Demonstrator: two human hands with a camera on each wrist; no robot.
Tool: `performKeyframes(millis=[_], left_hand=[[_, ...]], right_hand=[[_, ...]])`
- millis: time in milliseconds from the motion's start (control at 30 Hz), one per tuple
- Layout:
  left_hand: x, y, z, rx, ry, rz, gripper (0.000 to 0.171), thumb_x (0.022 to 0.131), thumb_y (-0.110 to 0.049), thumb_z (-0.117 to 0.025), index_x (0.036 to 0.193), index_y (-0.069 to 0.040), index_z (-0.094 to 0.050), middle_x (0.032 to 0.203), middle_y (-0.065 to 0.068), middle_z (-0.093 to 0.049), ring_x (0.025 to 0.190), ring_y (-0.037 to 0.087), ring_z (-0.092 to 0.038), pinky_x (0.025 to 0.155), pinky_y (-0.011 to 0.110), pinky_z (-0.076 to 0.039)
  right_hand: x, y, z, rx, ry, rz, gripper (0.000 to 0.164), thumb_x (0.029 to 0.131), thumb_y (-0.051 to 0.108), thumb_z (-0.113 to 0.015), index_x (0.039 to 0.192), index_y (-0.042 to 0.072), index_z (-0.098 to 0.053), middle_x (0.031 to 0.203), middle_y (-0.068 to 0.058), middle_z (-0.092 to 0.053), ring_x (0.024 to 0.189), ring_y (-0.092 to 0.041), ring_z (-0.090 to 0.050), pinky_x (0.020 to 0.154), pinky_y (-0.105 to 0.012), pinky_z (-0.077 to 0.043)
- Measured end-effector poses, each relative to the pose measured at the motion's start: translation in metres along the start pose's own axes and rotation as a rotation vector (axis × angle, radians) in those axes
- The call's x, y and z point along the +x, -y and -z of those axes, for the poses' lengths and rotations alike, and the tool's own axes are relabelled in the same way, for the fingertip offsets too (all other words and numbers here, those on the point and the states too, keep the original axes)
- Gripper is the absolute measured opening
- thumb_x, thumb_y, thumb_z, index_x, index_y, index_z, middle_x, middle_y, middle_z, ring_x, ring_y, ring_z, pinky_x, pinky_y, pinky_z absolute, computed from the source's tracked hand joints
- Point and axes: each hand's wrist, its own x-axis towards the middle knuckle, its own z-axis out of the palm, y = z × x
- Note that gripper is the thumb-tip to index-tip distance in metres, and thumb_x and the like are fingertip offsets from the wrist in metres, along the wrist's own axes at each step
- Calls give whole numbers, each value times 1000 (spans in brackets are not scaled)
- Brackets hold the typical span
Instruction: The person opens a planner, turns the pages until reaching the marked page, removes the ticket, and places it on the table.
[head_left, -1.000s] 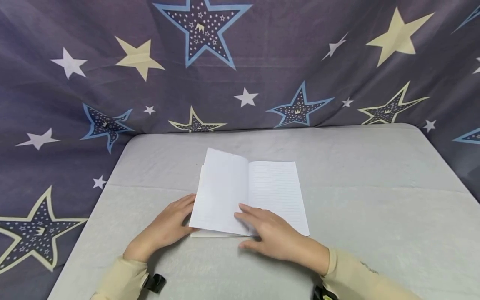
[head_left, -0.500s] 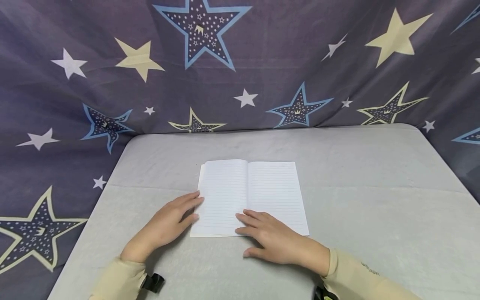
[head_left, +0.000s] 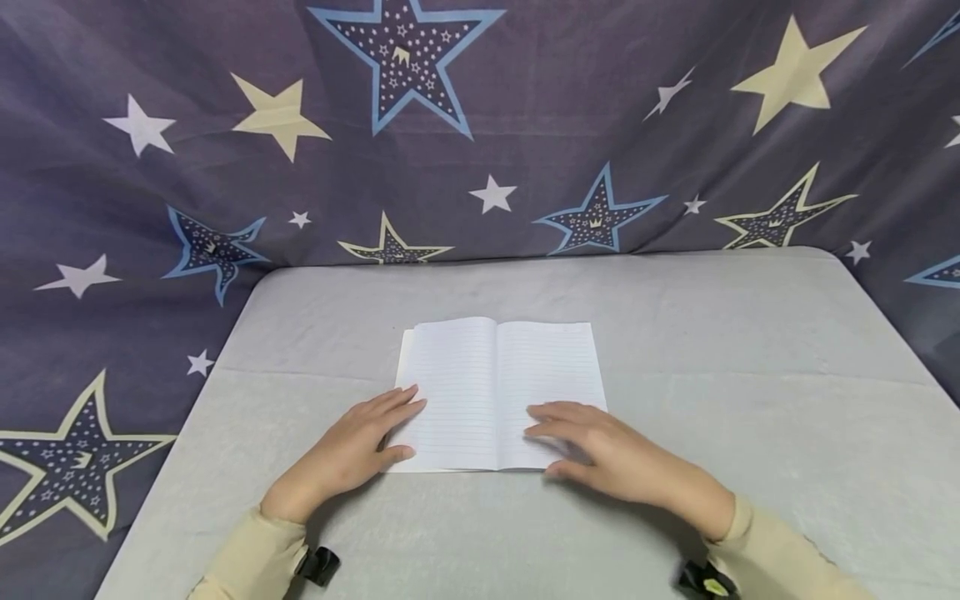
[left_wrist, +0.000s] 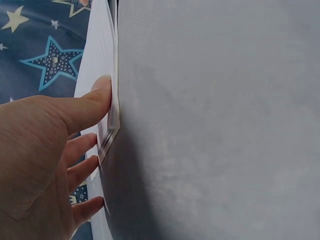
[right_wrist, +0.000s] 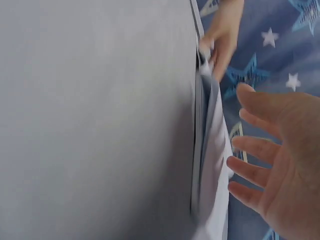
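An open notebook (head_left: 457, 358) with lined white pages lies flat on the table. My left hand (head_left: 352, 446) rests on the left page's outer edge, its fingers extended. In the left wrist view, the thumb (left_wrist: 97, 102) lies against the page near the lower corner and the fingertips touch the paper. Over the lower part of the right page is my right hand (head_left: 600, 450), fingers spread and holding nothing. The right wrist view shows its fingertips apart from the notebook (right_wrist: 215, 155), whose pages bulge a little at the edge.
A grey cloth covers the table (head_left: 750, 375). Behind it and along the sides hangs a dark star-patterned curtain (head_left: 562, 100). Black wrist devices sit at the left sleeve (head_left: 247, 558) and the right sleeve (head_left: 780, 550).
A leaf that stood raised on the left has come down flat, showing a lined page. My left hand has moved onto that page; my right hand has shifted right, away from the spine.
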Motion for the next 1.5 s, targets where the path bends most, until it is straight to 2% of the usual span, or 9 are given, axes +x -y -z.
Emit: performKeyframes(millis=[167, 367, 567, 1000, 1167, 1300, 1467, 1500], left_hand=[[0, 0, 2, -9, 8, 12, 65, 89, -27, -74, 147, -10, -49, 156, 11, -38, 141, 38, -36, 110, 60, -31], [1, 0, 1, -10, 12, 14, 66, 89, -27, -74, 147, -10, -49, 156, 11, -38, 141, 38, -35, 111, 60, -31], [0, -2, 2, -8, 20, 20, 66, 89, -27, -74, 147, -10, -48, 156, 11, -37, 141, 37, -35, 111, 60, -31], [0, -5, 2, -11, 24, 26, 65, 91, -28, -72, 148, -10, -47, 157, 11, -35, 143, 36, -32, 111, 61, -29], [0, -4, 1, -12, 25, 28, 65, 91, -28, -72, 148, -10, -47, 157, 11, -36, 143, 36, -33, 111, 60, -30], [-1, -4, 1, -11, 26, 28, 65, 91, -28, -72, 148, -11, -47, 157, 11, -35, 143, 36, -32, 111, 60, -30], [-1, -3, 1, -13, 24, 27, 65, 91, -28, -72, 148, -11, -47, 157, 10, -35, 143, 36, -32, 111, 60, -29], [-1, -3, 1, -13, 24, 28, 65, 91, -28, -72, 148, -11, -47, 157, 10, -35, 143, 36, -32, 111, 60, -29]], right_hand=[[-17, -23, 17, -18, 37, -71, 58, 78, 25, -85, 131, 12, -65, 145, -14, -51, 134, -38, -44, 108, -57, -36], [-31, -40, 29, -19, 104, -173, 71, 71, 30, -88, 135, 13, -62, 152, -14, -43, 140, -41, -34, 110, -59, -33], [-34, -45, 30, -37, 113, -176, 72, 72, 36, -86, 135, 12, -63, 153, -14, -42, 140, -42, -34, 109, -60, -33], [-29, -36, 23, -145, 31, -202, 57, 74, 34, -86, 123, 10, -70, 143, -15, -53, 133, -40, -44, 105, -59, -38], [-23, -33, 19, -193, -37, -214, 51, 76, 38, -85, 118, 11, -72, 137, -15, -58, 128, -37, -51, 104, -57, -40], [-17, -29, 18, -166, -119, -267, 66, 73, 40, -86, 127, 8, -66, 140, -19, -55, 127, -40, -51, 104, -58, -39], [-4, -17, 19, -26, -204, -381, 97, 73, 40, -87, 150, 5, -40, 157, -21, -32, 138, -42, -37, 109, -60, -34], [-1, -13, 19, 1, -217, -395, 101, 74, 40, -87, 153, 5, -35, 157, -20, -31, 139, -42, -36, 109, -59, -34]])
